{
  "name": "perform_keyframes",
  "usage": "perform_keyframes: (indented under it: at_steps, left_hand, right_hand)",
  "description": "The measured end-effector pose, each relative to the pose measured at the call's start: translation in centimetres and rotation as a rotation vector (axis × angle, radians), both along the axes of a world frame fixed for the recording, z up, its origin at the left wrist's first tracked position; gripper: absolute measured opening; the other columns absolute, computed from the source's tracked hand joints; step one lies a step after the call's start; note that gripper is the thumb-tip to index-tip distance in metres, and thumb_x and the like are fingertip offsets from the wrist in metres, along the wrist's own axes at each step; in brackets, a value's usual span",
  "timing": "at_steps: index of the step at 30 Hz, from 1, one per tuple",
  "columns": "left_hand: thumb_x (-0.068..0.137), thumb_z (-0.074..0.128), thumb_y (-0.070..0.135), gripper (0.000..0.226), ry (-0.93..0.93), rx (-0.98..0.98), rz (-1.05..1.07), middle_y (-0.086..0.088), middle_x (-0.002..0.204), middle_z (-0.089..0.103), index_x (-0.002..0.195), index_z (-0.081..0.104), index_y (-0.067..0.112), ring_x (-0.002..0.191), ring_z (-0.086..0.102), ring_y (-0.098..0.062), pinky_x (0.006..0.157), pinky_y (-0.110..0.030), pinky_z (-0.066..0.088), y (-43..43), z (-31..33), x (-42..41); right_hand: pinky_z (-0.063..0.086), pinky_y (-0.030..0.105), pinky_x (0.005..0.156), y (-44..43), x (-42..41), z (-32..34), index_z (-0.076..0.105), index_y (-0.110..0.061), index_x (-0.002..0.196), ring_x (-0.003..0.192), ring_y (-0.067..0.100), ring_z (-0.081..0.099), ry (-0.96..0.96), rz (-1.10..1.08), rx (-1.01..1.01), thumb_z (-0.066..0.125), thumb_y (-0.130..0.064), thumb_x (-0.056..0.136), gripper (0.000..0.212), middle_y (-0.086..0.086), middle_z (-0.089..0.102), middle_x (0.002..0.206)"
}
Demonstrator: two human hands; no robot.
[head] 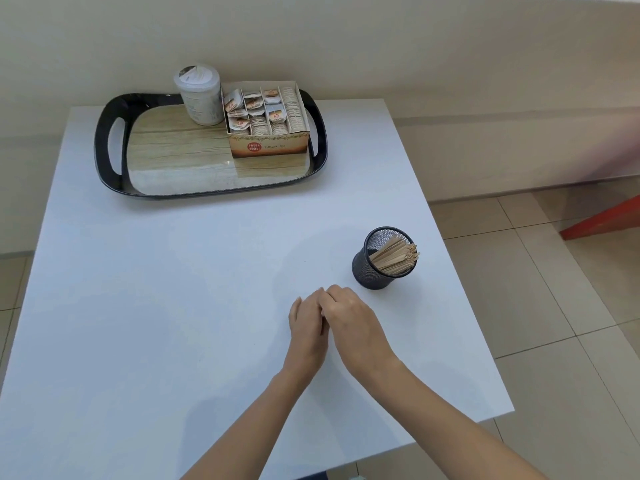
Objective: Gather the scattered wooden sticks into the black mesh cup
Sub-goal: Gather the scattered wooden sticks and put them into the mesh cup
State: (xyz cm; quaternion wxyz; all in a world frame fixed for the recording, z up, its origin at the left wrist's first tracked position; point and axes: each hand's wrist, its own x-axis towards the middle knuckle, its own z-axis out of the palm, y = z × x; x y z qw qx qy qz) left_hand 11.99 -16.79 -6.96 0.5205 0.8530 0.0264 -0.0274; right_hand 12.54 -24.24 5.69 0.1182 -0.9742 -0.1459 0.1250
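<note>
While no loose stick shows on the white table (145, 306), the left hand (307, 329) and right hand (353, 320) meet at the fingertips; whether they pinch anything, I cannot tell. The wooden sticks (394, 255) lean in the black mesh cup (367, 271) just beyond. Gathering seems nearly finished, so any last stick needs lifting in.

A white table (173, 306) stands against a cream wall (346, 36). Towards its far left corner sits a black tray (104, 147) with cut-out handles and a wood-grain base. At the back of the tray, an open cardboard box of ginger tea bags (268, 147) stands just beside a lidded, translucent plastic canister (201, 98). Beige floor tiles (554, 306) run along the right, where a red slanted edge (602, 220) pokes in.
</note>
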Motion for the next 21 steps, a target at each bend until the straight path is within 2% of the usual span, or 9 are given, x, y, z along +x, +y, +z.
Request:
perform_keyframes:
  at_steps: [2, 5, 8, 11, 15, 17, 19, 20, 21]
  left_hand:
    - [0.088, 0.033, 0.008, 0.032, 0.059, -0.091, 0.000, 0.018, 0.066, 0.038, 0.072, 0.030, 0.035, 0.079, 0.046, 0.000, 0.114, -0.048, 0.022, 0.1, -0.1, 0.0]
    - [0.093, 0.037, 0.001, 0.027, 0.026, -0.018, -0.006, 0.016, 0.074, 0.046, 0.079, 0.042, 0.024, 0.097, 0.048, 0.009, 0.117, -0.048, 0.014, 0.1, -1.1, 0.0]
    - [0.099, 0.040, 0.002, 0.022, 0.082, -0.071, -0.037, 0.019, 0.108, 0.058, 0.112, 0.050, 0.017, 0.133, 0.020, 0.021, 0.120, -0.037, -0.007, 0.1, -1.9, -0.2]
    - [0.099, 0.043, 0.009, 0.037, -0.034, 0.225, -0.117, 0.030, 0.132, 0.046, 0.128, 0.043, 0.032, 0.146, 0.000, 0.006, 0.114, -0.033, -0.022, 0.6, -2.4, -0.3]
    - [0.101, 0.043, 0.018, 0.048, -0.058, 0.412, -0.159, 0.040, 0.137, 0.025, 0.141, 0.030, 0.039, 0.146, -0.010, 0.003, 0.110, -0.033, -0.029, 0.9, -2.0, -0.1]
    - [0.101, 0.040, 0.014, 0.043, -0.052, 0.329, -0.159, 0.036, 0.136, 0.036, 0.138, 0.036, 0.036, 0.145, 0.002, 0.006, 0.114, -0.031, -0.022, 0.7, -1.8, -0.1]
    - [0.099, 0.038, 0.001, 0.034, 0.005, -0.056, -0.138, 0.023, 0.106, 0.058, 0.111, 0.054, 0.029, 0.120, 0.042, 0.011, 0.114, -0.028, 0.020, 0.5, -0.7, -0.1]
    - [0.097, 0.038, -0.005, 0.039, 0.038, -0.226, -0.110, 0.021, 0.088, 0.056, 0.092, 0.055, 0.030, 0.094, 0.049, 0.010, 0.094, -0.020, 0.038, 0.5, 0.0, -0.1]
    - [0.096, 0.038, -0.009, 0.047, 0.066, -0.336, -0.079, 0.021, 0.078, 0.050, 0.080, 0.050, 0.033, 0.078, 0.045, 0.007, 0.077, -0.013, 0.040, 0.4, 0.5, 0.0]
  right_hand:
    - [0.044, 0.029, 0.070, 0.0, -0.3, -0.1, 0.054, -0.012, 0.110, 0.097, 0.017, 0.048, -0.027, -0.033, 0.023, 0.042, -0.001, 0.092, 0.024, 0.003, 0.053, 0.107]
    - [0.044, 0.028, 0.071, 0.0, -0.4, -0.5, 0.053, -0.012, 0.115, 0.098, 0.017, 0.049, -0.027, -0.044, 0.020, 0.044, 0.000, 0.093, 0.027, 0.002, 0.053, 0.110]
    - [0.047, 0.027, 0.077, -0.1, -0.5, -0.8, 0.051, -0.013, 0.120, 0.102, 0.015, 0.049, -0.002, -0.033, 0.025, 0.045, 0.000, 0.092, 0.032, 0.001, 0.053, 0.113]
    - [0.049, 0.026, 0.080, -0.2, -0.5, -1.0, 0.052, -0.013, 0.122, 0.104, 0.014, 0.050, -0.018, -0.031, 0.040, 0.047, 0.002, 0.090, 0.036, 0.000, 0.054, 0.116]
    - [0.049, 0.026, 0.081, -0.1, -0.4, -1.2, 0.053, -0.012, 0.122, 0.105, 0.015, 0.051, -0.024, -0.029, 0.036, 0.046, 0.002, 0.091, 0.035, 0.002, 0.054, 0.118]
    - [0.049, 0.028, 0.081, -0.1, -0.2, -1.1, 0.054, -0.012, 0.120, 0.103, 0.015, 0.051, -0.029, -0.031, 0.055, 0.046, 0.002, 0.091, 0.034, 0.001, 0.055, 0.115]
    - [0.049, 0.030, 0.078, -0.3, -0.2, -0.9, 0.057, -0.013, 0.112, 0.099, 0.016, 0.052, -0.030, -0.051, 0.087, 0.046, 0.002, 0.089, 0.030, 0.001, 0.056, 0.106]
    - [0.048, 0.032, 0.076, -0.3, -0.3, -0.7, 0.058, -0.013, 0.106, 0.095, 0.016, 0.052, -0.034, -0.066, 0.101, 0.045, 0.003, 0.087, 0.028, 0.001, 0.055, 0.101]
    - [0.047, 0.032, 0.074, -0.4, -0.3, -0.5, 0.059, -0.013, 0.100, 0.092, 0.016, 0.052, -0.041, -0.077, 0.105, 0.045, 0.004, 0.086, 0.026, 0.000, 0.055, 0.097]
